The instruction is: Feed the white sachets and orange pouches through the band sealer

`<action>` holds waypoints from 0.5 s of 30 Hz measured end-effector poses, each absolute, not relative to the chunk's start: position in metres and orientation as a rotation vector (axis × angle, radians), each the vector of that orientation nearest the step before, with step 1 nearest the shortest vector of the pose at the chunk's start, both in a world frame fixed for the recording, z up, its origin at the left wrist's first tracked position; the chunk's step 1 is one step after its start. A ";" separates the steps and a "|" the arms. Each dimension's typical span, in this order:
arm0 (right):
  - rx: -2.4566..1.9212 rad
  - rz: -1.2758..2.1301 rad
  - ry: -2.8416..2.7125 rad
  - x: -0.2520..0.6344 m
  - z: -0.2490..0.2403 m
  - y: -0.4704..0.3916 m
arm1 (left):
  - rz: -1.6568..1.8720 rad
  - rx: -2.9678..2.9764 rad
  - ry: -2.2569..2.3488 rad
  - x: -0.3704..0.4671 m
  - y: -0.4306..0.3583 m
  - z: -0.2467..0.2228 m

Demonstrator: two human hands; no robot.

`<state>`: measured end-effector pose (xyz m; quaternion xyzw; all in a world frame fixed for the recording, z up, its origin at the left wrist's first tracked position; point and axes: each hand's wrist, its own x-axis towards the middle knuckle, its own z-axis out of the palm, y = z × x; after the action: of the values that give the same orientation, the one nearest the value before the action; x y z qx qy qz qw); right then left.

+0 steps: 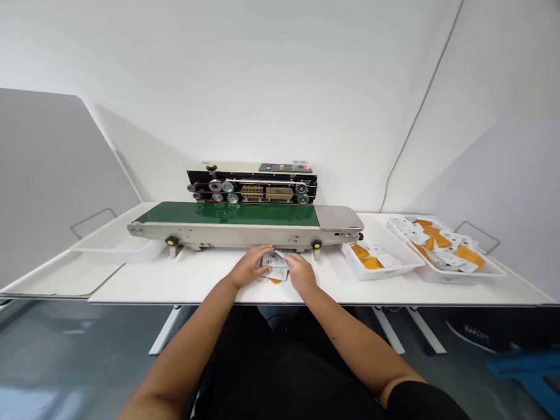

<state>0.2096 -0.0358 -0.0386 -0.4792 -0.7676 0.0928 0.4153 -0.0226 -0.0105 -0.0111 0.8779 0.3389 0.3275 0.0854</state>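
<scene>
A small bunch of printed white sachets (275,273) with orange showing at the lower edge lies on the white table, just in front of the sealing machine's conveyor. My left hand (249,268) grips the left side of the bunch, its thumb over the printed faces and its fingers along the far edge. From the other side, my right hand (302,275) is closed on the upper right corner of a sachet, whose edge looks lifted. My right fingertips are partly hidden. Behind both hands stands the band sealer (253,189) with its green conveyor belt (228,214).
Right of the conveyor, a white tray (388,273) holds some orange and white sachets. Beyond it, a bigger white bin (462,277) is heaped with several more. Another white tray (120,251) is at the left, near a flat board (58,279). Grey partitions (36,162) flank the table.
</scene>
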 end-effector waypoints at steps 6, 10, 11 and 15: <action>-1.079 0.078 -1.733 0.214 -0.031 -0.043 | 1.015 2.579 1.002 -0.021 -0.013 -0.010; -0.841 0.032 -1.771 0.215 -0.027 -0.048 | 0.991 2.553 0.997 -0.021 -0.016 -0.011; -0.785 0.044 -1.800 0.215 -0.026 -0.049 | 0.977 2.553 0.997 -0.020 -0.017 -0.011; -0.698 0.119 -1.853 0.213 -0.027 -0.049 | 0.918 2.539 1.010 -0.020 -0.016 -0.013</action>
<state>0.2133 -0.0490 -0.0269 -0.2945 -0.7818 0.0501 0.5473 -0.0204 -0.0161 -0.0127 0.8733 0.3476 0.3159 0.1291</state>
